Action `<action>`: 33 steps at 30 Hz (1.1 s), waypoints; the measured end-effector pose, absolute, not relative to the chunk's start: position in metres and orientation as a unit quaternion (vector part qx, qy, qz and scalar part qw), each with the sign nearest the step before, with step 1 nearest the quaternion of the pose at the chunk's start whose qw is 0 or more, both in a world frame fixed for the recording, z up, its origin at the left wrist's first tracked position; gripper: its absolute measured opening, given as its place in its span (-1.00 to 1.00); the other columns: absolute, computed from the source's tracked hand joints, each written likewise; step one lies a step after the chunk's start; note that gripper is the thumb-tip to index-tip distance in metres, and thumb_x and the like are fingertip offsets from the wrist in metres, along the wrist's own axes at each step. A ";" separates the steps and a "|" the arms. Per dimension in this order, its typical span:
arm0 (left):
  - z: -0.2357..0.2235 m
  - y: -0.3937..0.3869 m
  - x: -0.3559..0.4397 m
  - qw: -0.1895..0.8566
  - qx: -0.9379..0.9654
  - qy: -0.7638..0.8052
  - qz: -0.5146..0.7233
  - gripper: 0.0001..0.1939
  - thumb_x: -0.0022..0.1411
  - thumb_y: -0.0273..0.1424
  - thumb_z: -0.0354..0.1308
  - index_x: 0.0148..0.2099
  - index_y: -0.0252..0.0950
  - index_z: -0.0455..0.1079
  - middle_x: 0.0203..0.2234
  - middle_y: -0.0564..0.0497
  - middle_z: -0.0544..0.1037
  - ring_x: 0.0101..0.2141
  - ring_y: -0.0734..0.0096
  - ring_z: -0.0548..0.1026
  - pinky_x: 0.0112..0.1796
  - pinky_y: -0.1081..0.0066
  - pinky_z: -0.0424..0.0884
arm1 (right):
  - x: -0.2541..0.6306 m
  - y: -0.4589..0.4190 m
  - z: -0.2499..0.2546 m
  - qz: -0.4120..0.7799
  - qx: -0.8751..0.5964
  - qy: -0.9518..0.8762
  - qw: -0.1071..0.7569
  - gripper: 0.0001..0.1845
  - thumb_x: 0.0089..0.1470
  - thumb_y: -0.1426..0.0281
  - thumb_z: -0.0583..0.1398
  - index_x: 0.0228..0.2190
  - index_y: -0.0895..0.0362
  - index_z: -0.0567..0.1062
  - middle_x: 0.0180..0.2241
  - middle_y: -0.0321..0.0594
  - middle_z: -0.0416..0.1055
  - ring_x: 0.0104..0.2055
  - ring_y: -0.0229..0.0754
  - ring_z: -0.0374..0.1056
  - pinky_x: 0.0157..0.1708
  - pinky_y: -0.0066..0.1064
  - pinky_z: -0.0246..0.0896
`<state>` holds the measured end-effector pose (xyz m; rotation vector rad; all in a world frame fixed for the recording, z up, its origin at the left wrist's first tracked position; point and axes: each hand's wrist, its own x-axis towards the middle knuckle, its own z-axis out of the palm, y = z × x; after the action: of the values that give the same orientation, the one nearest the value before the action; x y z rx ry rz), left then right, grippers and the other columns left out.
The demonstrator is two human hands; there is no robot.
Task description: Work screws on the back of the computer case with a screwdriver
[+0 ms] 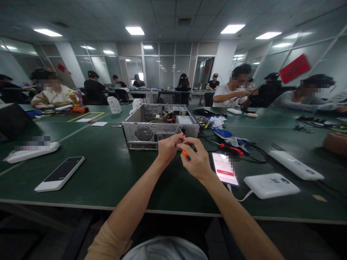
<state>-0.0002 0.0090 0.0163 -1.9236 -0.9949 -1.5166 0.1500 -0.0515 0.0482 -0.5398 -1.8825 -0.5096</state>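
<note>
An open metal computer case (177, 126) lies on the green table in front of me, its fan grille and port side facing me and wires and a drive unit showing inside. My right hand (196, 159) is closed around the orange handle of a screwdriver (184, 153), just in front of the case's right corner. Next to it, my left hand (168, 147) is pinched at the front end of the same screwdriver, close against the case wall. Fingers hide the tool's tip and whatever it touches.
Right of the case lie a red-handled screwdriver (230, 148), blue-and-white gloves (226, 135), a metal bowl (202, 121) and a lit phone (224, 168) cabled to a white power bank (271, 186). A white device (61, 174) lies at left. Other people sit around the tables.
</note>
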 end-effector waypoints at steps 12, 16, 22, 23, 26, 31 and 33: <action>0.017 0.012 0.003 0.258 -0.715 -0.371 -0.534 -0.78 0.43 -0.39 0.09 -0.06 -0.30 0.56 -0.36 -0.04 0.69 -0.42 0.48 0.62 -0.47 0.56 0.30 | 0.149 -0.059 0.048 -0.190 -0.416 -0.744 0.487 -0.67 0.35 0.17 0.01 -0.13 0.16 0.40 -0.45 -0.22 0.49 -0.49 -0.18 0.37 -0.49 -0.40 0.10; 0.018 0.011 0.005 0.248 -0.709 -0.363 -0.551 -0.77 0.44 -0.40 0.06 -0.07 -0.30 0.55 -0.36 -0.03 0.68 -0.42 0.49 0.61 -0.44 0.56 0.32 | 0.150 -0.056 0.047 -0.215 -0.368 -0.759 0.492 -0.82 0.33 0.30 0.07 -0.27 0.11 0.39 -0.38 -0.18 0.50 -0.36 -0.15 0.39 -0.39 -0.37 0.15; 0.020 0.008 0.002 0.215 -0.713 -0.386 -0.544 -0.75 0.46 -0.36 0.04 -0.06 -0.29 0.54 -0.36 -0.02 0.68 -0.42 0.48 0.61 -0.43 0.56 0.35 | 0.148 -0.052 0.049 -0.227 -0.317 -0.789 0.475 -0.94 0.22 0.43 0.13 -0.23 0.09 0.36 -0.32 -0.14 0.38 -0.27 -0.06 0.29 -0.29 -0.26 0.25; 0.020 0.007 0.001 0.209 -0.714 -0.392 -0.542 -0.75 0.45 -0.36 0.04 -0.04 -0.29 0.53 -0.35 -0.03 0.68 -0.42 0.48 0.61 -0.43 0.56 0.36 | 0.148 -0.051 0.049 -0.222 -0.306 -0.796 0.472 -0.92 0.20 0.44 0.13 -0.21 0.09 0.35 -0.30 -0.13 0.37 -0.26 -0.05 0.28 -0.28 -0.25 0.27; 0.021 0.005 -0.001 0.197 -0.719 -0.405 -0.529 -0.73 0.45 -0.38 0.03 0.06 -0.27 0.51 -0.23 -0.05 0.69 -0.35 0.46 0.62 -0.40 0.56 0.39 | 0.148 -0.048 0.047 -0.210 -0.274 -0.808 0.477 -0.89 0.18 0.47 0.15 -0.22 0.09 0.34 -0.29 -0.13 0.33 -0.22 -0.04 0.28 -0.25 -0.23 0.31; 0.021 0.004 -0.002 0.180 -0.758 -0.411 -0.474 -0.61 0.44 -0.44 0.04 0.24 -0.21 0.42 -0.22 -0.02 0.67 -0.35 0.50 0.60 -0.40 0.58 0.39 | 0.152 -0.047 0.046 -0.196 -0.262 -0.799 0.504 -0.88 0.15 0.50 0.15 -0.24 0.09 0.37 -0.27 -0.13 0.29 -0.19 -0.06 0.28 -0.23 -0.25 0.34; 0.022 0.005 -0.001 0.170 -0.768 -0.402 -0.469 -0.60 0.44 -0.43 0.04 0.26 -0.22 0.40 -0.15 -0.04 0.67 -0.29 0.49 0.62 -0.35 0.57 0.43 | 0.154 -0.047 0.046 -0.185 -0.271 -0.797 0.508 -0.88 0.15 0.48 0.15 -0.23 0.09 0.38 -0.27 -0.14 0.28 -0.19 -0.07 0.28 -0.23 -0.24 0.34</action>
<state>-0.0011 0.0048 0.0216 -2.1807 -1.1434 -1.3317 0.1542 -0.0474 0.0464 -0.6524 -1.9206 -0.4464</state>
